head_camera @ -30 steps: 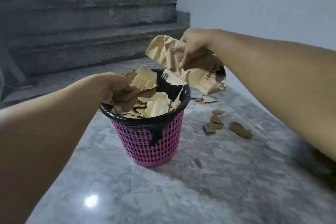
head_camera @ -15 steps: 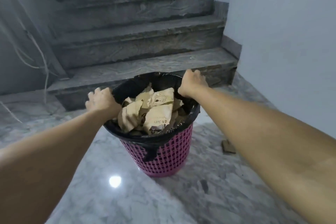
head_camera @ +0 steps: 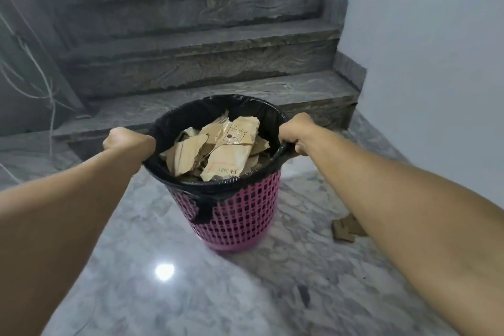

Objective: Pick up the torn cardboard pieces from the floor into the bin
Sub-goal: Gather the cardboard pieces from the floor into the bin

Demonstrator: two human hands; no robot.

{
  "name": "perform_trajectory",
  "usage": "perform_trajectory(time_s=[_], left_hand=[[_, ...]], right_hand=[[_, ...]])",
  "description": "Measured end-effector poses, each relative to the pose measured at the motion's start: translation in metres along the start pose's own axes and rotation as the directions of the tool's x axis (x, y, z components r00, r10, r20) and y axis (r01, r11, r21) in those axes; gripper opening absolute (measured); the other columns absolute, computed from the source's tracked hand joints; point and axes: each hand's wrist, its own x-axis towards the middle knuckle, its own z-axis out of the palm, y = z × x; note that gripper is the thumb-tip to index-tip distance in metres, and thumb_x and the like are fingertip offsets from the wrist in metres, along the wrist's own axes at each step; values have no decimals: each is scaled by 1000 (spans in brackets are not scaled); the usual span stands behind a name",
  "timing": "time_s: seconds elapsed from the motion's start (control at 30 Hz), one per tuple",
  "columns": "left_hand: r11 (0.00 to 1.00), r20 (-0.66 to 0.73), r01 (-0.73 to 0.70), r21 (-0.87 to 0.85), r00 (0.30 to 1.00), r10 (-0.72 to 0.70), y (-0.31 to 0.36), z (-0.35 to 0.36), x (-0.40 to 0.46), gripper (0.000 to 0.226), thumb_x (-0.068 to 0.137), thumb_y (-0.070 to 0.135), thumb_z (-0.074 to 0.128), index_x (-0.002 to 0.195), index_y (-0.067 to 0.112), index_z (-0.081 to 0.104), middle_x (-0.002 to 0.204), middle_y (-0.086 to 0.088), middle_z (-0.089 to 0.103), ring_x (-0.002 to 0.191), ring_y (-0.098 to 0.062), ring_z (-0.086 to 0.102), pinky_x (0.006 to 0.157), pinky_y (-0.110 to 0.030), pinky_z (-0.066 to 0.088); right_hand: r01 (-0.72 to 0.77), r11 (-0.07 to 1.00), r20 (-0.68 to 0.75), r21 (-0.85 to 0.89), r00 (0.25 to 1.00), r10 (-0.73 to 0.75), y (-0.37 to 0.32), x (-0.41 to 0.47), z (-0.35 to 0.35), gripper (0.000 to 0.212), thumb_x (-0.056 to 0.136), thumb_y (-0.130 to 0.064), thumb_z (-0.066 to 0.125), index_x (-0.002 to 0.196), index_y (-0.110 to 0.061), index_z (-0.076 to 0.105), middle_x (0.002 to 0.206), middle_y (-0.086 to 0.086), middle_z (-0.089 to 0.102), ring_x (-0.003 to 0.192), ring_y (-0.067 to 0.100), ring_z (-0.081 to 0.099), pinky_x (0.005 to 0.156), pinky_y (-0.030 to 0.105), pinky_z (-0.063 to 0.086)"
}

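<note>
A pink lattice bin point(head_camera: 240, 215) lined with a black bag point(head_camera: 215, 106) stands on the marble floor. Torn brown cardboard pieces point(head_camera: 218, 150) fill it to near the rim, one printed with red lines and a code. My left hand point(head_camera: 126, 142) grips the bag's rim on the left side. My right hand point(head_camera: 296, 132) grips the rim on the right, bunching the black plastic. A few torn cardboard scraps point(head_camera: 346, 229) lie on the floor right of the bin, partly hidden by my right forearm.
Grey stone stairs point(head_camera: 207, 68) rise just behind the bin. A pale wall point(head_camera: 425, 63) runs along the right. Thin loose cables point(head_camera: 41, 79) hang at the left. Glossy marble floor point(head_camera: 191, 294) spreads toward me.
A second ago my right hand held a large crumpled cardboard piece above the bin; that piece now lies inside. Both hands moved to the rim and now grip the bag.
</note>
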Motion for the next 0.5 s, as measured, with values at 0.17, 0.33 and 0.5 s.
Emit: perform_trajectory(time_s=[0.17,0.33,0.5], left_hand=[[987,62,-42,-153,997,52,24,32,26,23,85,11,69,98,-4,57,93,-17,57,80,-29,56,61,-30,46],[948,108,-116,-295,982,154,50,70,32,23,85,13,67,99,-4,59,94,-16,58,85,-29,59,65,-31,49],[919,130,-139,-369,971,199,71,96,45,21,84,10,67,98,-4,64,101,-20,66,89,-33,67,74,-39,59]], right_hand=[[-49,982,-122,184,990,72,-11,29,15,16,72,15,55,82,2,57,85,12,58,82,23,62,71,30,49],[-70,953,-226,295,964,141,-7,58,27,14,76,8,62,87,0,57,81,9,61,77,20,64,74,35,58],[-51,942,-240,331,961,136,-3,79,27,25,74,8,61,98,0,60,94,14,65,83,31,66,69,56,60]])
